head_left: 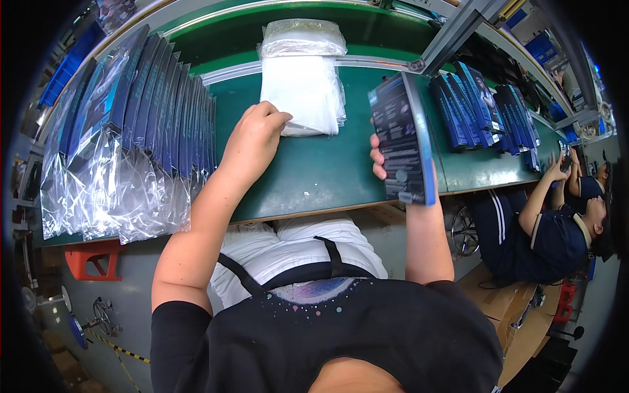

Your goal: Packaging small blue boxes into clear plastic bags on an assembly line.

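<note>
My right hand grips a thin dark-blue retail box, holding it upright above the table with its printed back turned to the left. Most of that hand is hidden behind the box. At the lower left corner of a stack of clear plastic bags, my left hand has thumb and fingertips pinched together on a bag's edge. The stack lies flat in front of me, and a crumpled bundle of clear plastic rests at its far end.
Left on the green table stands a long row of bagged blue boxes, their loose plastic hanging forward. Unbagged boxes stand at the right. Beyond them a co-worker sits with hands at the table. A red stool is below left.
</note>
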`<move>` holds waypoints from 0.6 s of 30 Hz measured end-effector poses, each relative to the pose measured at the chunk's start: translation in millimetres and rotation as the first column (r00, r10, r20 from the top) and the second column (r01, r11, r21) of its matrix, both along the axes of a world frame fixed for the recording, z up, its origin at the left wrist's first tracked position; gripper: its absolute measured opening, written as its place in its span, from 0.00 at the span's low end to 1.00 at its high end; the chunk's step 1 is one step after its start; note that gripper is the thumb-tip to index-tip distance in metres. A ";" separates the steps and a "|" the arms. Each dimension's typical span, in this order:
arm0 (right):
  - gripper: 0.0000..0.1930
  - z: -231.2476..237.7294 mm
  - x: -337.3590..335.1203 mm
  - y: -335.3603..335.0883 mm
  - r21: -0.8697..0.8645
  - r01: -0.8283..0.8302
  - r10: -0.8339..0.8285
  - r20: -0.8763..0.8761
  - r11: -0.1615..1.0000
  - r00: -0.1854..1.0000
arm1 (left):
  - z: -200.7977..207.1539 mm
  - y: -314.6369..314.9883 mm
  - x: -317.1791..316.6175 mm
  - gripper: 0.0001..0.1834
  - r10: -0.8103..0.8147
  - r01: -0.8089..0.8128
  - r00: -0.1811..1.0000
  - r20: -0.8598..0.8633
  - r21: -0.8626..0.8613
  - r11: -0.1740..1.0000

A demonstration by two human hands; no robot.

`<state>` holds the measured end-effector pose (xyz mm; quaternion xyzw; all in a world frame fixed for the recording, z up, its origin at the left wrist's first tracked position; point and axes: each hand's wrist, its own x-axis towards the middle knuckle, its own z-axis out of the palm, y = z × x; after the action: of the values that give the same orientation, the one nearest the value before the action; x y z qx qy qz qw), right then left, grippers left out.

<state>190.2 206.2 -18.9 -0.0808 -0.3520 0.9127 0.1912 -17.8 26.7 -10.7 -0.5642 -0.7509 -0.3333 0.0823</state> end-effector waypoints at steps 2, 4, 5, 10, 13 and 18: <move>0.21 6.3 3.5 -7.7 0.004 -0.119 0.119 0.025 0.993 0.993 | 1.1 -0.7 0.6 0.08 -0.019 0.016 0.999 0.034 0.093 0.996; 0.20 12.8 -5.9 -25.1 0.092 0.005 -0.013 0.082 0.996 0.997 | -1.7 0.5 1.0 0.08 -0.041 0.033 0.998 0.039 0.192 0.981; 0.22 14.3 -6.3 -27.3 0.031 -0.124 0.123 0.045 0.992 0.991 | -2.6 -0.2 0.0 0.08 -0.036 0.027 0.998 0.044 0.190 0.981; 0.32 23.1 -29.4 -51.2 -0.099 -0.333 0.342 0.106 0.938 0.934 | 6.1 -1.4 2.7 0.06 -0.034 -0.020 0.941 0.337 0.156 0.988; 0.33 23.5 -44.7 -48.9 -0.069 -0.293 0.299 0.125 0.954 0.946 | 8.2 -2.0 -5.9 0.06 -0.076 0.003 0.921 0.381 0.187 0.982; 0.27 30.5 -44.3 -37.7 0.148 -0.250 0.227 0.156 0.957 0.961 | 8.3 -5.8 -9.8 0.10 0.076 -0.147 0.585 0.807 0.013 0.989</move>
<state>145.9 168.5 11.6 -0.0843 -0.4462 0.8889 0.0608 -27.7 21.0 -2.4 -0.3010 -0.7273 -0.5752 -0.2227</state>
